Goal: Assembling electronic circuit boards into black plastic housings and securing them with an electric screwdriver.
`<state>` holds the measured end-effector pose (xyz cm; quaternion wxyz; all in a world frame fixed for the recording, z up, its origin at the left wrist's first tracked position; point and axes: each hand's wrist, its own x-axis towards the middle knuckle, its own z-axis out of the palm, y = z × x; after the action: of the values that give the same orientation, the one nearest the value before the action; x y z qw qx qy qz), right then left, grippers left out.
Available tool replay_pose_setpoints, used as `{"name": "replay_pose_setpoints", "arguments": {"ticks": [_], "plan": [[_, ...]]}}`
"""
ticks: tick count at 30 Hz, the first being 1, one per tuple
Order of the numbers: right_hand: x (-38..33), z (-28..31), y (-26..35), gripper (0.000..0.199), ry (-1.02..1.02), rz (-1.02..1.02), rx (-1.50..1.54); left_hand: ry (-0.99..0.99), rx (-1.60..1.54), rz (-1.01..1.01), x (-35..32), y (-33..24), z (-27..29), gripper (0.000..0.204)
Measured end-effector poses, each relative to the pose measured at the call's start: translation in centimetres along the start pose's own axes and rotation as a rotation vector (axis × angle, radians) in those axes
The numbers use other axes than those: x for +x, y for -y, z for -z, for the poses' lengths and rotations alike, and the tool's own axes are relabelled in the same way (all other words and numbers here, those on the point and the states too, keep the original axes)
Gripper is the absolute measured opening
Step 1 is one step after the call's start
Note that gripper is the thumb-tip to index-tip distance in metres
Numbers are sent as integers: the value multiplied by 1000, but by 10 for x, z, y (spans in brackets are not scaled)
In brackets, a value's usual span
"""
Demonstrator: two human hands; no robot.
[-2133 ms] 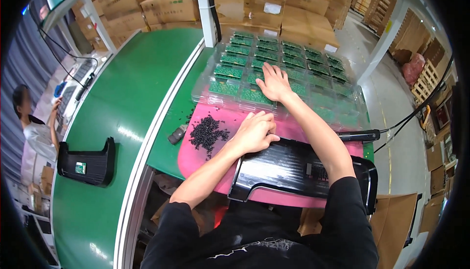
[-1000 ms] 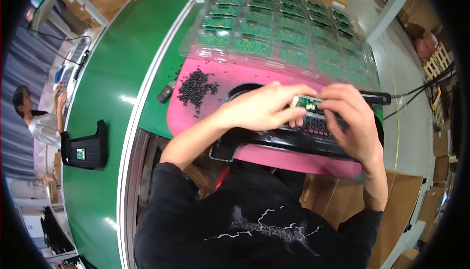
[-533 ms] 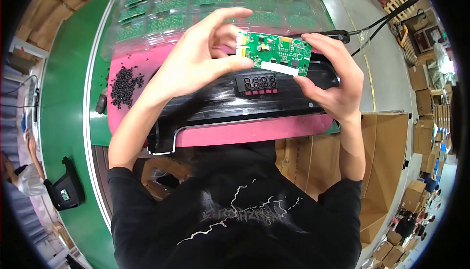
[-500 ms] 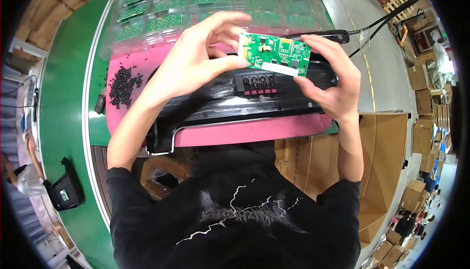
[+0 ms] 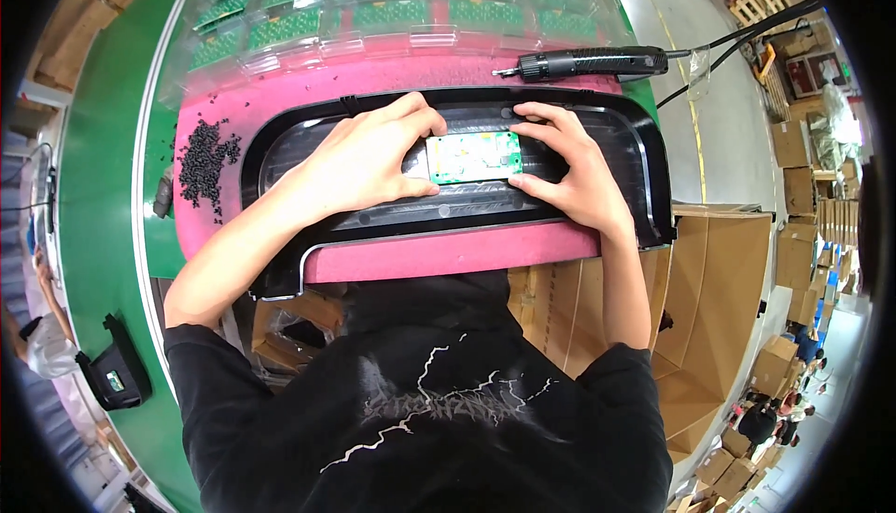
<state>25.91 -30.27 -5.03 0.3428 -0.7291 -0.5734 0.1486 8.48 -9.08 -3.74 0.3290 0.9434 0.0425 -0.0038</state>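
A green circuit board (image 5: 476, 157) sits low in the middle of a long black plastic housing (image 5: 350, 212), component side up. My left hand (image 5: 378, 154) holds its left end, with the thumb at the near corner and a fingertip at the far one. At the right end, the thumb and fingers of my right hand (image 5: 577, 172) grip the corners in the same way. The board covers the spot where the digit display was visible, and its underside is hidden.
The housing rests on a pink mat (image 5: 448, 253). Many small black screws (image 5: 205, 163) are heaped on the left. A black electric screwdriver (image 5: 583, 63) lies beyond the housing, its cable running right. Clear trays of green boards (image 5: 387, 14) stand at the back; a cardboard box (image 5: 714, 317) is at right.
Both hands have lowered the circuit board from above the housing down into its middle. The board now lies flatter and hides the digit display. The screwdriver has come into fuller view.
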Motion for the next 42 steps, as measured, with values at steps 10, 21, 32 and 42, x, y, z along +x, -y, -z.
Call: {"name": "replay_pose_setpoints", "arguments": {"ticks": [10,21,32,42], "plan": [[-2,1,-1,52,14,-18,-55,21,15,18,1,-3,2,54],[5,-3,2,61,-23,17,6,-17,40,-41,-10,2,13,63],[1,75,-38,41,-574,-208,-9,-521,469,384,-121,75,83,25],[57,117,-113,38,-379,-488,-404,-479,367,378,-125,108,53,22]]}}
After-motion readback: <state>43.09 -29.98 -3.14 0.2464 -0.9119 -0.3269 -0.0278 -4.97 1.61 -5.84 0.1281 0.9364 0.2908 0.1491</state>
